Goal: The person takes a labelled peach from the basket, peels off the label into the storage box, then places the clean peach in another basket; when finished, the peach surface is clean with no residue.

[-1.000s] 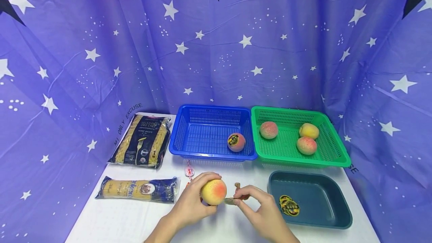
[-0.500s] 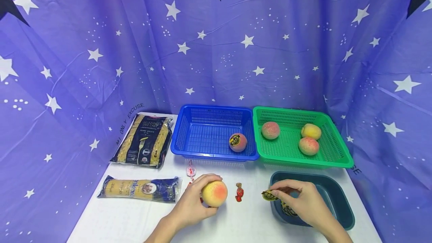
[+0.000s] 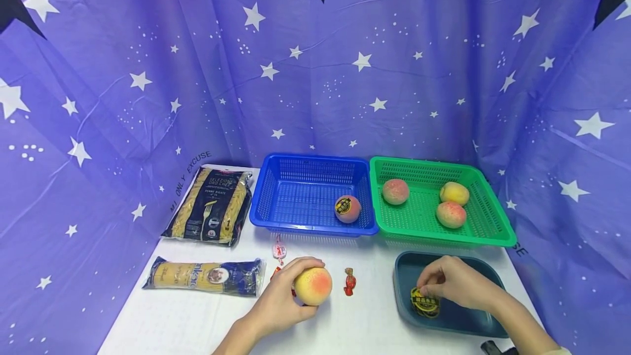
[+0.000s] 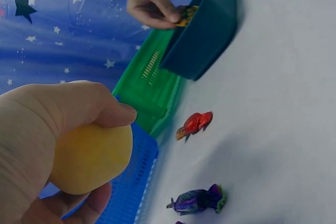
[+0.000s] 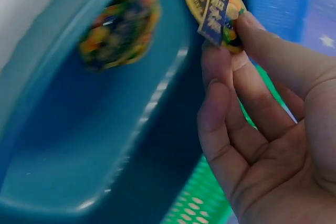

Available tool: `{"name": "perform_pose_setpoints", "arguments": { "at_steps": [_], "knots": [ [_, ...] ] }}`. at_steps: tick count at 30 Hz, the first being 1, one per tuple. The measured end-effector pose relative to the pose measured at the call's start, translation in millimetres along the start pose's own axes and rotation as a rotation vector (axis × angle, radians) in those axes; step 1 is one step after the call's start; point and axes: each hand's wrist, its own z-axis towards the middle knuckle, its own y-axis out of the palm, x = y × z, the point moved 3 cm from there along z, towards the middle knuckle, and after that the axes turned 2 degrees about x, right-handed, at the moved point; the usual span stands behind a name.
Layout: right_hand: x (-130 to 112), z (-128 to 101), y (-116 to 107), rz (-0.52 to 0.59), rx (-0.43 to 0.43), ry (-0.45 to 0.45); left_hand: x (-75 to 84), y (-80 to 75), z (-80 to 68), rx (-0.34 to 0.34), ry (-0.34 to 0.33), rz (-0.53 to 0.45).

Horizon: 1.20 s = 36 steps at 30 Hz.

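My left hand (image 3: 288, 295) grips a yellow peach (image 3: 313, 286) with a red blush over the white table, fingers and thumb round its sides. Over the dark teal tray (image 3: 463, 328), my right hand (image 3: 455, 284) pinches a round black-and-gold sticker (image 5: 215, 11) between thumb and fingertips, as the right wrist view shows. Below it more such stickers (image 5: 121, 27) lie on the tray's floor. A red-wrapped candy (image 3: 349, 282) rests on the table between the hands. Purple-wrapped candy (image 4: 197, 200) shows in the left wrist view, mostly hidden by the left hand in the head view.
Behind stand a blue basket (image 3: 315, 229) holding a peach with a sticker (image 3: 347, 209) and a green basket (image 3: 419, 229) with three peaches. At left lie a penne bag (image 3: 209, 205) and a spaghetti packet (image 3: 204, 277). A pink-white candy (image 3: 279, 250) sits near the blue basket.
My right hand has moved right from beside the peach to over the teal tray, carrying the sticker, uncovering the red candy. The left hand keeps the peach in nearly the same place.
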Motion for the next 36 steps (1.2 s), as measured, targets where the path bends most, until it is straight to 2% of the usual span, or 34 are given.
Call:
{"name": "perform_pose_setpoints", "arguments": {
  "at_steps": [4, 9, 13, 19, 22, 29, 32, 36],
  "knots": [
    [14.5, 7.4, 2.5, -0.006, -0.042, 0.018, -1.6, 1.8, -0.5, -0.01, 0.007, -0.006],
    [23.5, 13.1, 6.5, -0.102, -0.048, 0.023, -1.6, 3.9, -1.5, -0.027, 0.008, -0.015],
    [24.1, 12.1, 5.8, -0.18, -0.03, 0.023, -0.9, 5.1, -2.3, -0.033, 0.01, -0.024],
    [19.4, 1.0, -1.8, -0.175, 0.026, 0.05, -2.2, 7.3, -3.4, -0.022, 0.057, -0.008],
    [15.4, -4.5, -9.6, -0.18, 0.145, 0.036, -2.0, 8.0, -4.4, -0.013, 0.086, 0.003],
    [24.8, -23.3, -40.6, -0.184, 0.67, 0.064, -1.1, 10.9, -7.2, -0.073, 0.083, -0.036],
    [39.4, -32.3, -56.5, -0.11, 0.814, 0.153, -0.7, 12.7, -7.2, -0.093, 0.099, -0.031],
    [64.7, -40.5, -77.0, 0.107, 0.873, 0.353, 0.3, 15.5, -6.3, -0.095, 0.131, -0.016]
  ]
}}
